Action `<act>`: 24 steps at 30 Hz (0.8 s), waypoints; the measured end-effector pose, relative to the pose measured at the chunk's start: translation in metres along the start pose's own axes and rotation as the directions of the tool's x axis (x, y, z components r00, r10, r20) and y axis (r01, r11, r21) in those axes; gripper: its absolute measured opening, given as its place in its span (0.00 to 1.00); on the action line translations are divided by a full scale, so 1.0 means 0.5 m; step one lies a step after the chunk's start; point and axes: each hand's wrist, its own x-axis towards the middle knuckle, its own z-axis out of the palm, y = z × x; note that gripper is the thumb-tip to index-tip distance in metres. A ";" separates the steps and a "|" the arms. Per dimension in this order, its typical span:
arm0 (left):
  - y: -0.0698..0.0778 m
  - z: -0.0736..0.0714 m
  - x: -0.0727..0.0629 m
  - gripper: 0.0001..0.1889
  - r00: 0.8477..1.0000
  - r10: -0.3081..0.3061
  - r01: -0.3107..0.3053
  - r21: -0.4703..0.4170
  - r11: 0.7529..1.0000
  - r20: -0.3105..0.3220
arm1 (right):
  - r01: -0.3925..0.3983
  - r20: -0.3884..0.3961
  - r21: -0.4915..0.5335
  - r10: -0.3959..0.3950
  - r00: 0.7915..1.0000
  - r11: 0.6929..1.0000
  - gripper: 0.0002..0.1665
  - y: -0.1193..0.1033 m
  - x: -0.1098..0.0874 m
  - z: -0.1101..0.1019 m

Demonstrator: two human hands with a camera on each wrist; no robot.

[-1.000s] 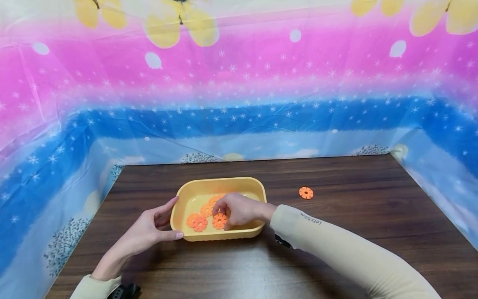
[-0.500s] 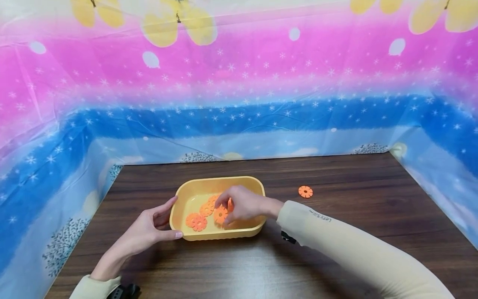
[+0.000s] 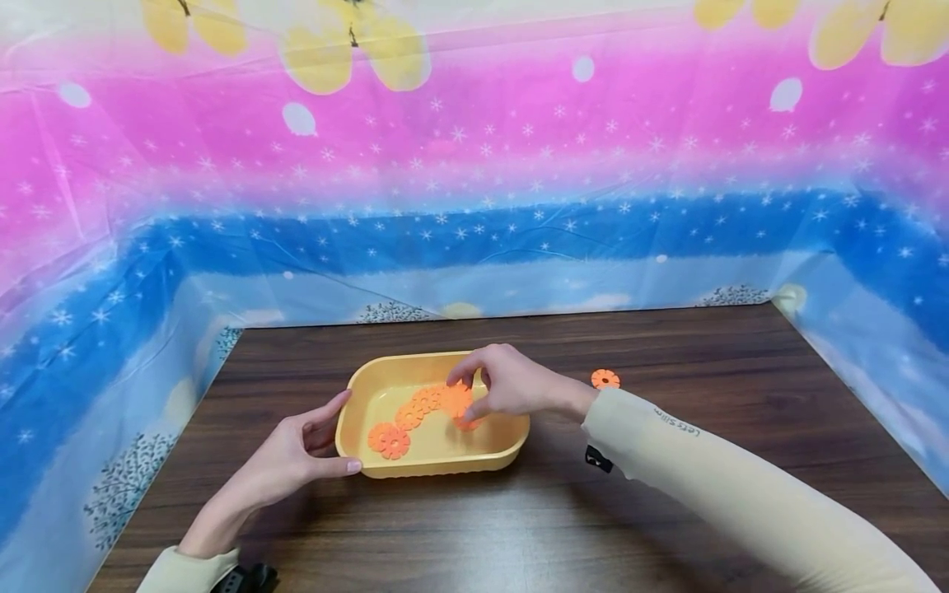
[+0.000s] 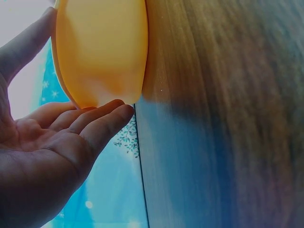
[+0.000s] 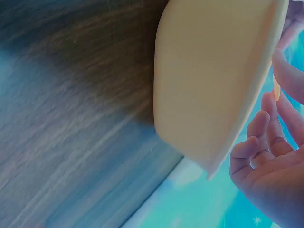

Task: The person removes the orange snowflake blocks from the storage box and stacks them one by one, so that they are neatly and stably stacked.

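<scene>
A yellow plastic basin (image 3: 433,471) sits on the table in the head view, with several orange notched plastic discs (image 3: 394,442) on its floor. My left hand (image 3: 296,453) holds the basin's left end, thumb at the front corner and fingers along the side; the left wrist view shows this hand (image 4: 61,142) against the wall. Over the basin's right part, my right hand (image 3: 511,383) pinches an orange disc (image 3: 458,401) between thumb and fingers. Edge-on, that disc (image 5: 277,89) appears in the right wrist view, above the rim. The right fingers partly cover the discs beneath.
One orange disc (image 3: 605,379) lies alone on the dark wooden table (image 3: 704,354), right of the basin and just behind the right wrist. A patterned pink and blue cloth (image 3: 474,206) rises along the table's back and sides.
My right hand has lifted an orange disc from the basin's floor and moved up and to the right with it. The left hand and the basin have hardly moved.
</scene>
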 end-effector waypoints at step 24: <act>-0.001 -0.001 -0.001 0.51 1.000 -0.010 0.010 -0.016 1.000 -0.004 | -0.086 -0.154 -0.023 0.082 0.985 0.996 0.26 0.072 -0.079 -0.087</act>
